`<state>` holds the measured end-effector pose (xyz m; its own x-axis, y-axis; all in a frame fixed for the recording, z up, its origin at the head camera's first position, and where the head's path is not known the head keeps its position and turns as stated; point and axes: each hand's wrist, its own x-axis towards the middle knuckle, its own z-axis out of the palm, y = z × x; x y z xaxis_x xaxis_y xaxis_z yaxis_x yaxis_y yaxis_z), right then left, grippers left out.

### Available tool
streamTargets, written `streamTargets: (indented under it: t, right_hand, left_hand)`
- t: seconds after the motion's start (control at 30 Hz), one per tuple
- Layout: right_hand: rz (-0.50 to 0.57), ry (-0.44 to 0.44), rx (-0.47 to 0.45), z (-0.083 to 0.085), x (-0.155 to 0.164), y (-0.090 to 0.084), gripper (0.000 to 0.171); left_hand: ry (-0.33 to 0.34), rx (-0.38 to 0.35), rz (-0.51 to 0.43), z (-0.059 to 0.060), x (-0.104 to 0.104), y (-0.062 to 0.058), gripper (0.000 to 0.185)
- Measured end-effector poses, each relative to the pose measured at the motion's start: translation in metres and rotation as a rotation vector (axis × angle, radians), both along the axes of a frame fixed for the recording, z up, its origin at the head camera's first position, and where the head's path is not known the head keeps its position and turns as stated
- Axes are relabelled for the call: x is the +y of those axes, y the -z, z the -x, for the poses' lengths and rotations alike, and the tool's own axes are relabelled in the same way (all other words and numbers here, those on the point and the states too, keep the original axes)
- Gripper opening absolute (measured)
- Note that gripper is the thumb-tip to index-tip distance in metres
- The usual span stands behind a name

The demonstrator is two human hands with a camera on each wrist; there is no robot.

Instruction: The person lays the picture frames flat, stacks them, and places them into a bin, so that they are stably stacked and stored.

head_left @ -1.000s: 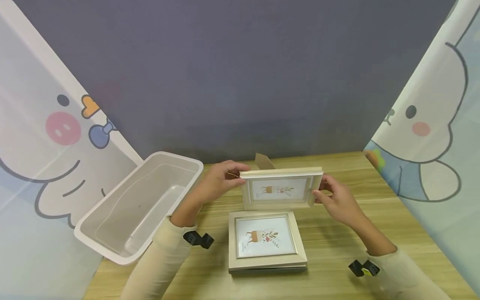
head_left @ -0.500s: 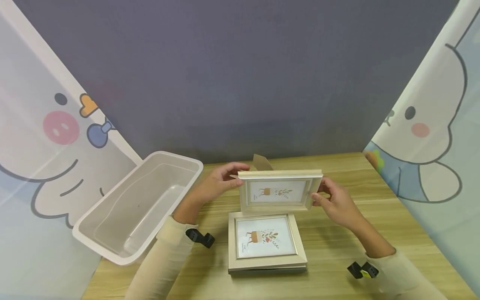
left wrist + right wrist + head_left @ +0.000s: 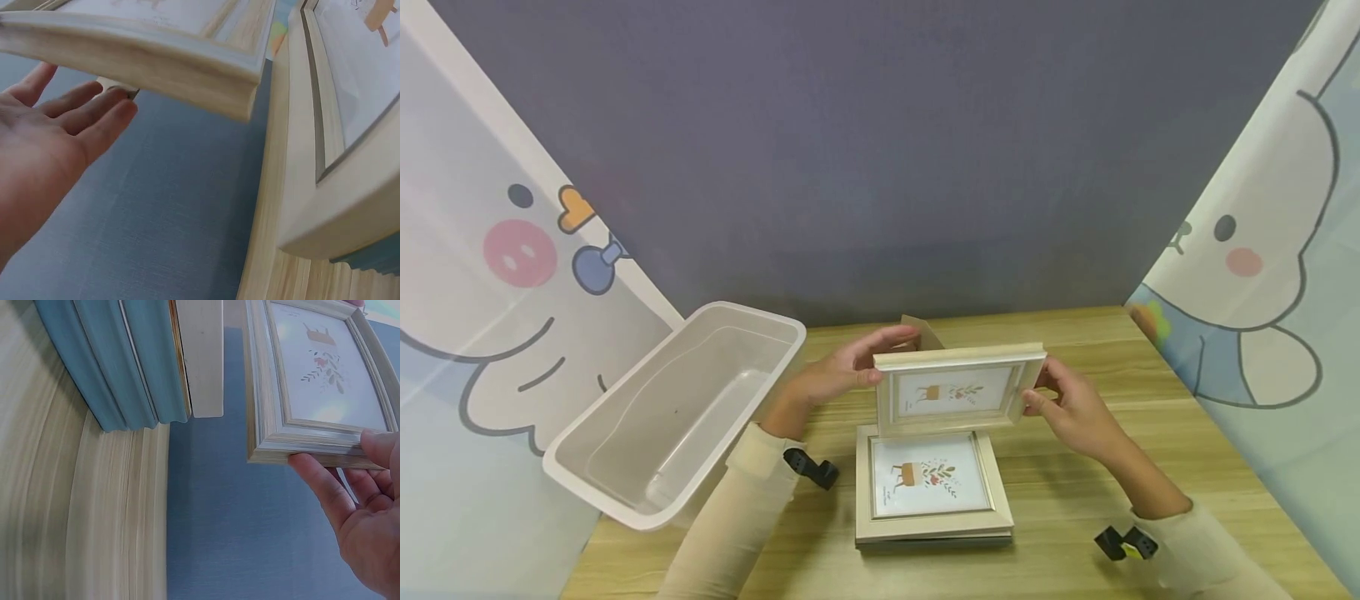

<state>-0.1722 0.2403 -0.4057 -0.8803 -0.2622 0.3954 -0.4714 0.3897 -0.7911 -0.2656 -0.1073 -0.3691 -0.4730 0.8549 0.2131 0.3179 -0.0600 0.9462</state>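
Note:
A cream picture frame point(image 3: 958, 390) with a plant print is held tilted up above the table. My right hand point(image 3: 1075, 408) pinches its right edge, thumb on the front and fingers behind, as the right wrist view shows. My left hand point(image 3: 842, 367) is at the left edge, its fingers point(image 3: 103, 119) fairly straight behind the frame and near the brown stand flap point(image 3: 922, 332). Whether those fingers touch the flap is hard to tell. Below lies a second cream picture frame point(image 3: 934, 527) with the same print, face up on a stack of blue-edged frames point(image 3: 115, 362).
A light grey plastic bin point(image 3: 673, 417) stands to the left on the wood-grain table point(image 3: 1067, 542). Behind the table rises a dark grey wall point(image 3: 880, 167). Cartoon-printed panels flank both sides.
The held frame has come down slightly and nearer the stack, now overlapping the lower frame's far edge. My left fingers have straightened and reached behind it, where the flap has shifted slightly.

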Motion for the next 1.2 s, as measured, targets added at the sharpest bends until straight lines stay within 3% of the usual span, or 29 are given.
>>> streamTargets:
  t: [0.3,0.53,0.67,1.2]
  right_hand:
    - [-0.035,0.005,0.015,0.0,-0.004,0.001,0.023]
    - [-0.023,0.01,0.013,0.0,-0.002,0.0,0.022]
    - [-0.024,0.01,0.022,0.0,-0.001,0.002,0.023]
    - [-0.023,0.002,0.017,0.001,0.002,0.005,0.03]
  left_hand:
    - [-0.026,0.079,0.104,-0.001,0.001,-0.001,0.099]
    - [-0.043,-0.029,0.007,0.001,-0.009,0.0,0.108]
    - [-0.072,-0.062,0.01,0.002,-0.011,0.0,0.108]
    - [-0.113,-0.029,0.026,0.004,-0.013,0.001,0.093]
